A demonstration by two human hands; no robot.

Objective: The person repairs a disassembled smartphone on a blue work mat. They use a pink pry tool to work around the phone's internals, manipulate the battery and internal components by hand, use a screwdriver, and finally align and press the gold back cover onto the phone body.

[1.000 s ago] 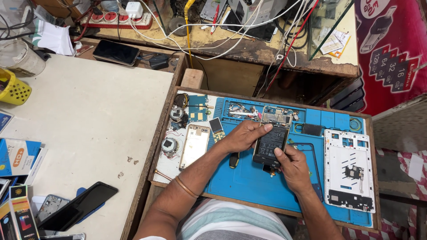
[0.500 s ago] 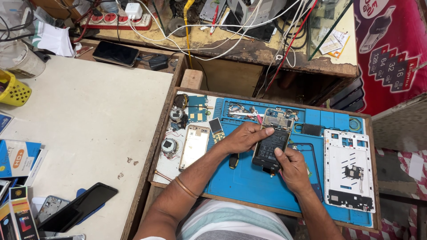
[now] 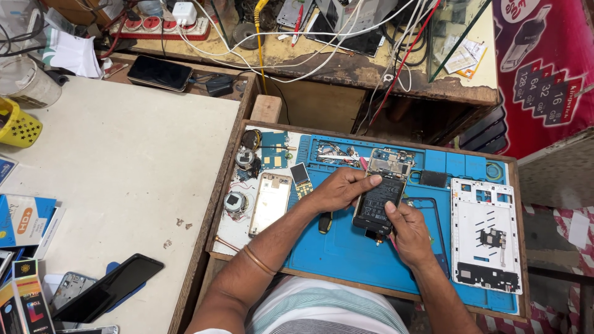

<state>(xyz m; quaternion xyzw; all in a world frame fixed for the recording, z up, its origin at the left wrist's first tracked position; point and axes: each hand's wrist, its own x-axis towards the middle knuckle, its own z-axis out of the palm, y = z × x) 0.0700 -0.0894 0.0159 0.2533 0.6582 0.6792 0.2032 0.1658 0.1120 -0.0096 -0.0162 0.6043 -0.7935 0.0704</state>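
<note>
Little has shifted since the earlier frames: the left hand point(image 3: 339, 188) has crept its fingertips a touch further up over the top edge of the opened phone point(image 3: 378, 199), and the right hand point(image 3: 408, 232) has moved its thumb in from the lower corner onto the black battery face. Everything else on the bench lies as it did.

From the head camera, the phone lies face down on the blue work mat point(image 3: 346, 247), between the two hands, its circuit board showing at the top. The left fingers are curled and pressed together, pinching the phone's upper left edge. The right thumb presses on the battery, and the other right fingers are tucked beneath the lower end, so their grip cannot be told.

A gold back cover point(image 3: 270, 203) sits just beside the left wrist, and a white frame point(image 3: 484, 232) lies well apart on the right.

The risk appears to be slippage: pressing hard on the battery could bend or puncture it, and a jolt of the left fingertips could scrape the bare board or scatter small loose parts nearby.
</note>
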